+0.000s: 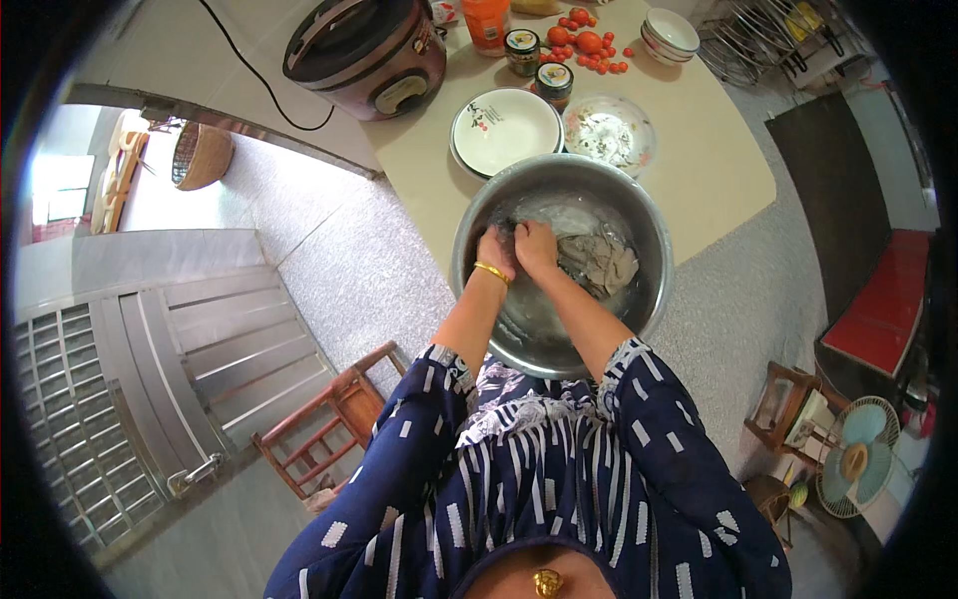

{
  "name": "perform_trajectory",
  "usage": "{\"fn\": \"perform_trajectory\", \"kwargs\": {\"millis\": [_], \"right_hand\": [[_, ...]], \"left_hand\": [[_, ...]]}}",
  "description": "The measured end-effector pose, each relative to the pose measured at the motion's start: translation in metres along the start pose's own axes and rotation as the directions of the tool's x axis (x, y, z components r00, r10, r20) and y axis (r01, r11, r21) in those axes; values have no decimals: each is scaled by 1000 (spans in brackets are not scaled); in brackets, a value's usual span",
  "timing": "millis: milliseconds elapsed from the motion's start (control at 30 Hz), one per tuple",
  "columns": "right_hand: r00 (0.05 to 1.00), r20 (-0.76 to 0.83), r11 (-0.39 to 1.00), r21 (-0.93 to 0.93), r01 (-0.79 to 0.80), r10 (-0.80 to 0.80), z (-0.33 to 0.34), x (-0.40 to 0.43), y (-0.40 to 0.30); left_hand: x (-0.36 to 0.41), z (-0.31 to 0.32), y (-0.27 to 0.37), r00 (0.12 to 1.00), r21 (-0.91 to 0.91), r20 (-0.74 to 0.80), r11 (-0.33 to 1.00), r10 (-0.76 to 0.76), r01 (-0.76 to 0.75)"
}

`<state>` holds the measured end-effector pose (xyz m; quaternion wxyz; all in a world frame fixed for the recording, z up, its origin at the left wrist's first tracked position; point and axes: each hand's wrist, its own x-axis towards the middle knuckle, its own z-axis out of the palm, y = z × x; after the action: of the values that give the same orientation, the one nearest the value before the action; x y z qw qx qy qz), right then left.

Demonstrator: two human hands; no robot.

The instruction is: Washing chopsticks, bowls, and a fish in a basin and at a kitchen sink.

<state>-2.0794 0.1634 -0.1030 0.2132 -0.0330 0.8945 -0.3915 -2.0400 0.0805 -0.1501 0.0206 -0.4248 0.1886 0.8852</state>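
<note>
A round stainless steel basin [561,361] holding water stands at the front edge of the table, over my lap. Both my hands are inside it, close together left of its middle. My left hand [496,251], with a gold bangle at the wrist, is blurred. My right hand [536,245] has its fingers curled under, beside the left. Something small and dark shows between them, too blurred to name. A wet grey-brown cloth [602,262] lies bunched in the basin just right of my right hand. What my fingers grip is hidden.
Behind the basin are stacked plates [509,131], a floral plate [610,135], two lidded jars [554,82], tomatoes [590,43] and stacked bowls [671,37]. An electric cooker [367,60] stands back left. A wooden chair [344,412] is at my left, a fan [857,457] at right.
</note>
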Motion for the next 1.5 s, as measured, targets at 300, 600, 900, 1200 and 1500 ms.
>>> {"fn": "perform_trajectory", "kwargs": {"millis": [300, 600, 900, 1200, 1500], "right_hand": [[925, -329, 970, 76, 229, -192, -20, -30, -23], [980, 139, 980, 161, 117, -140, -37, -46, -45], [999, -43, 971, 236, 31, -21, -12, -41, -36], [856, 513, 410, 770, -489, 57, -34, 24, 28], [994, 87, 994, -95, -61, 70, -45, -75, 72]], "left_hand": [[-88, 76, -7, 929, -145, 367, 989, 48, 6], [-103, 79, 1, 969, 57, 213, 989, 124, -139], [-75, 52, -15, 907, -8, 398, 989, 140, -150], [-106, 74, -8, 904, 254, 381, 919, 193, -303], [-89, 8, -38, 969, 502, -239, 862, 54, 76]]}}
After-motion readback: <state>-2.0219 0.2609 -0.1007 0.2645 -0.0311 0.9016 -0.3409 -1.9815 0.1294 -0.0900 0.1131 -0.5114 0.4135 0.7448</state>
